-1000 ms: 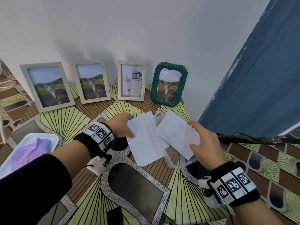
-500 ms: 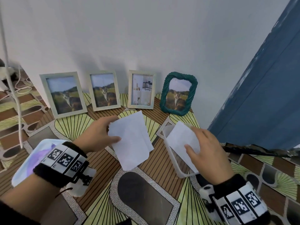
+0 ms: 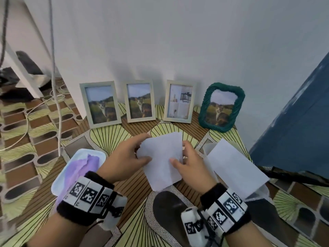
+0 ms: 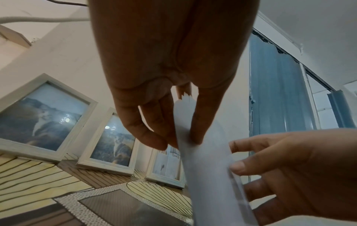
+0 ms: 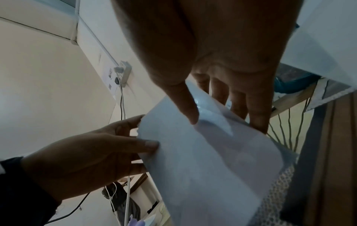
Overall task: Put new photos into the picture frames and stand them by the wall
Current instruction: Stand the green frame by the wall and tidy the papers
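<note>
White sheets (image 3: 162,158) now between both hands.

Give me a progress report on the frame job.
Done: four frames stand by the wall, three with cat photos; the third frame shows a room picture. In hand: left hand and right hand hold white photo sheets. Left: possibly that third frame.
</note>
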The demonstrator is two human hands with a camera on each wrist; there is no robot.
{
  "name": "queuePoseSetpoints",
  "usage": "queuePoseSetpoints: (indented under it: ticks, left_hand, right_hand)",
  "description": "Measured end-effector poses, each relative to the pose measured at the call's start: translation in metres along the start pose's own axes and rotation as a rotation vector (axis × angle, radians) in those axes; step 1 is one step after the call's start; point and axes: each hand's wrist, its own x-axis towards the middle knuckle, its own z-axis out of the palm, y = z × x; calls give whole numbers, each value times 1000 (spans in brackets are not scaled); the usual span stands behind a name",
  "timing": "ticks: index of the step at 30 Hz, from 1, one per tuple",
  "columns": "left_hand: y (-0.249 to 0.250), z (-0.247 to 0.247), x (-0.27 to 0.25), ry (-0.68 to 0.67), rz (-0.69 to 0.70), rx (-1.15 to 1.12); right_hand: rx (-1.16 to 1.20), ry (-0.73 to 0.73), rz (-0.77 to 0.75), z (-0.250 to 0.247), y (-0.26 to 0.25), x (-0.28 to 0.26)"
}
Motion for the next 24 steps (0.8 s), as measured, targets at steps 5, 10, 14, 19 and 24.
queuePoseSetpoints:
  ticks: [5,10,14,19,24]
  left_hand:
    - [1,2,-4,200,-40,-200]
    - [3,20,-5,327,3,-406]
    - [-4,29,-7,237,3,-461]
    - [-14,30,-12,103,-60,-435]
    - [-17,31,-18,-16,-168,-486]
  right_hand:
    - [40,92,-121,5,-2,10]
    - [39,199,-231,9,-7,10]
    - [9,201,-221,12,-3,8]
    - [-106,130,-158,11,6,4]
    - [-143,51,-108,13,8,1]
